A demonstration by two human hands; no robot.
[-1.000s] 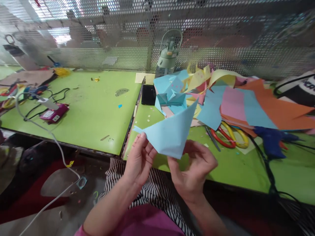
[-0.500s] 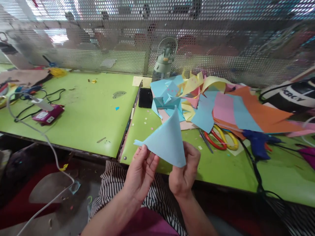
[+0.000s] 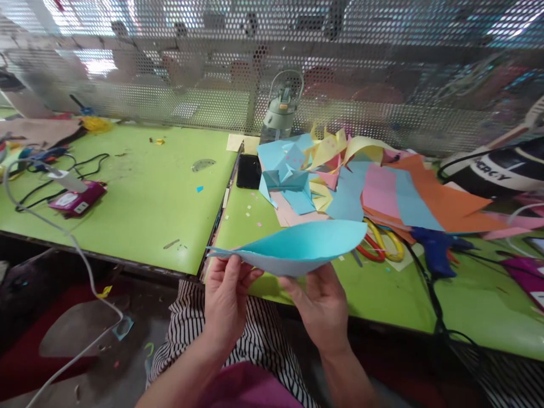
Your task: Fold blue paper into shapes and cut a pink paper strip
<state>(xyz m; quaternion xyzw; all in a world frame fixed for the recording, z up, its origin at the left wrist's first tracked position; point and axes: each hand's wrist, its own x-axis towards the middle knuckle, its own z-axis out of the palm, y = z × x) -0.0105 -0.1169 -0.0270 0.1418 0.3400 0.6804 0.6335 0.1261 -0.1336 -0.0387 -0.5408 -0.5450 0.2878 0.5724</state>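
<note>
The left hand [image 3: 225, 292] pinches the narrow, tail-like end of a folded light-blue paper [image 3: 293, 249] between thumb and fingers. The right hand [image 3: 323, 303] supports the wide part from below, its thumb against the underside and its other fingers curled behind, partly hidden by the paper. Between and above the two sets of fingertips, the paper bows open and shows a brighter blue inside, its rounded end reaching out past the right fingers.

Beneath the fingers are striped trousers [image 3: 191, 323] and the near edge of a green table [image 3: 157, 192]. Beyond the fingertips lie folded blue pieces [image 3: 297, 201], with a dark phone [image 3: 249, 171] just left of them and a pale green bottle [image 3: 279, 113] behind. To the right of the right fingers are red and yellow scissor handles [image 3: 399, 249], then a blue glue gun [image 3: 436, 252]; orange sheets [image 3: 442, 195] spread farther off. Well left of the left fingers sits a purple box [image 3: 80, 199]. Farthest from the fingers stands a perforated screen [image 3: 204, 68].
</note>
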